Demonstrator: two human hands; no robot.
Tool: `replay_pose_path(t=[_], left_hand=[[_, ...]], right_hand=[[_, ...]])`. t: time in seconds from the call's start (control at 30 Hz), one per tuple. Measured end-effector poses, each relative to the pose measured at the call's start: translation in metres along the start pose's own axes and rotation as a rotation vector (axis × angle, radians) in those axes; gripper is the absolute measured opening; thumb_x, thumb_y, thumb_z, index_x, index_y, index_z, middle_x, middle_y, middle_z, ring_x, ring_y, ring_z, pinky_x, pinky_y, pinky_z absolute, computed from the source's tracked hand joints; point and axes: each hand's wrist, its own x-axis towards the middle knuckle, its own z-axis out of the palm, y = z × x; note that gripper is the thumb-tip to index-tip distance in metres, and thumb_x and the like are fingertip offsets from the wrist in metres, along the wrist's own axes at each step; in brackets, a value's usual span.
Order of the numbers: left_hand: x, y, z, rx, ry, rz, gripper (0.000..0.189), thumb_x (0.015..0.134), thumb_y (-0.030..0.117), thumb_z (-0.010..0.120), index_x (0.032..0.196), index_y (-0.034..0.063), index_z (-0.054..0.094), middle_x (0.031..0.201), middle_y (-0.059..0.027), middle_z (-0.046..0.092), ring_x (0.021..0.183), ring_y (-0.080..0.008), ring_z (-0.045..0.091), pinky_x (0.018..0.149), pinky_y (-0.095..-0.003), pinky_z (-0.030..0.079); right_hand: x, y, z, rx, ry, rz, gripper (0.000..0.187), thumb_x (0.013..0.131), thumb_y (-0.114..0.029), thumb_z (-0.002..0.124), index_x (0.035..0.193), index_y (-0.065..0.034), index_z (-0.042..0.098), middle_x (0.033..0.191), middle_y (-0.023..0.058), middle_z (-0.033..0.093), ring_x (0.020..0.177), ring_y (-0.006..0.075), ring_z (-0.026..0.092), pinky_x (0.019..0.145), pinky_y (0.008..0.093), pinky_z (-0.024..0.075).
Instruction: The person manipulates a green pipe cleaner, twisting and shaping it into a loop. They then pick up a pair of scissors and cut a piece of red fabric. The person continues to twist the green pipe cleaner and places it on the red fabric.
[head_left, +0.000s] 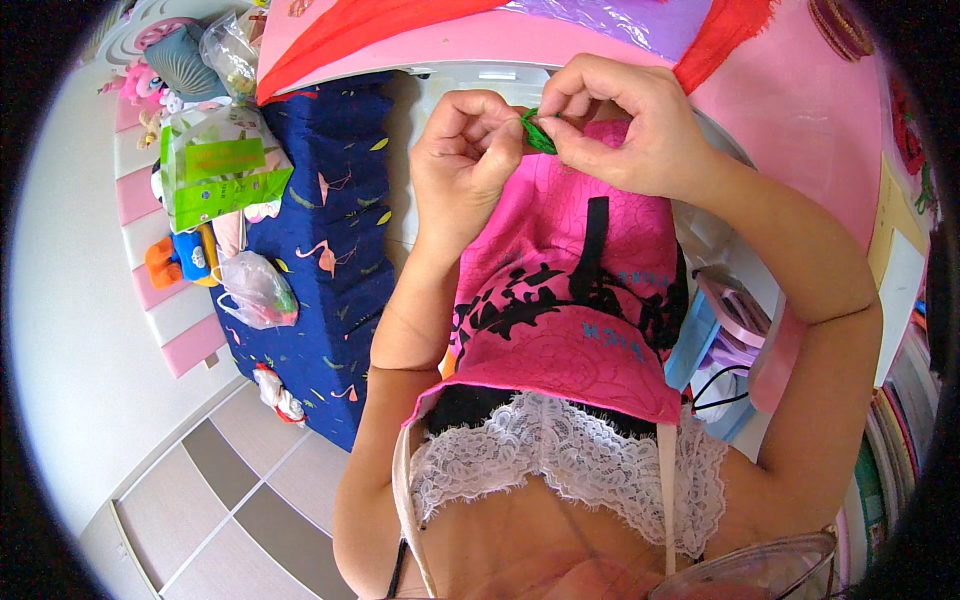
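Observation:
A small bundle of green cord or yarn (538, 133) is pinched between both hands, above the lap and near the pink table's edge. My left hand (472, 154) grips its left side between thumb and curled fingers. On the other side, my right hand (626, 124) holds it with thumb and index fingertips, the fingers bent. The fingertips hide part of the green strands. Below the hands lies a bright pink apron (495, 217) with black patches and a black strap.
The pink table (795, 135) holds red cloth (375, 37) and a purple plastic-wrapped item (622, 22). At left, a bed with a dark blue flamingo-print cover (330, 225) bears a green and white bag (225, 169) and a clear plastic bag (259, 291). Books (892, 435) stand at lower right.

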Motion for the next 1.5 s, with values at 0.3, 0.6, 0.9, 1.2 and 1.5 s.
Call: replay_pose_path(t=[0.3, 0.6, 0.9, 1.2, 1.5], left_hand=[[-0.0011, 0.0021, 0.0053, 0.098, 0.025, 0.038, 0.014, 0.08, -0.003, 0.059, 0.091, 0.0001, 0.051, 0.086, -0.0042, 0.059, 0.077, -0.0067, 0.057, 0.069, -0.019, 0.048], [-0.0023, 0.0012, 0.0083, 0.266, 0.032, 0.106, 0.016, 0.078, -0.004, 0.06, 0.091, 0.0002, 0.052, 0.088, -0.0073, 0.062, 0.075, -0.0071, 0.057, 0.068, -0.0194, 0.047], [-0.0028, 0.001, 0.0075, 0.276, 0.016, 0.115, 0.014, 0.078, -0.005, 0.058, 0.09, -0.0002, 0.052, 0.085, -0.0051, 0.06, 0.073, -0.006, 0.056, 0.065, -0.0183, 0.046], [-0.0023, 0.0019, 0.0046, 0.12, 0.044, 0.076, 0.014, 0.081, -0.001, 0.059, 0.092, 0.0, 0.05, 0.084, -0.0044, 0.059, 0.076, -0.0077, 0.056, 0.068, -0.0193, 0.046], [-0.003, 0.0024, 0.0073, 0.165, 0.051, 0.073, 0.015, 0.081, -0.001, 0.06, 0.092, 0.0002, 0.05, 0.084, -0.0041, 0.059, 0.075, -0.0065, 0.056, 0.067, -0.0184, 0.046]], right_hand=[[-0.0007, 0.0016, 0.001, -0.021, 0.014, -0.021, 0.011, 0.069, -0.009, 0.066, 0.075, -0.0065, 0.058, 0.059, 0.0035, 0.058, 0.055, 0.0118, 0.059, 0.053, 0.0245, 0.0471], [-0.0011, 0.0024, 0.0006, -0.076, 0.029, -0.043, 0.012, 0.066, -0.008, 0.066, 0.073, -0.0072, 0.056, 0.058, 0.0038, 0.057, 0.054, 0.0129, 0.059, 0.052, 0.0253, 0.0462], [-0.0022, 0.0009, -0.0008, -0.067, -0.012, -0.004, 0.013, 0.065, -0.003, 0.065, 0.074, -0.0059, 0.055, 0.062, 0.0023, 0.056, 0.056, 0.0108, 0.057, 0.053, 0.0239, 0.0467], [0.0011, 0.0007, -0.0003, -0.034, 0.059, -0.044, 0.012, 0.067, -0.006, 0.065, 0.074, -0.0069, 0.055, 0.057, 0.0039, 0.054, 0.053, 0.013, 0.057, 0.052, 0.0259, 0.0469], [-0.0012, -0.0018, -0.0007, -0.132, 0.021, -0.072, 0.011, 0.068, -0.011, 0.067, 0.075, -0.0094, 0.058, 0.053, 0.0019, 0.052, 0.047, 0.0115, 0.053, 0.047, 0.0248, 0.0437]])
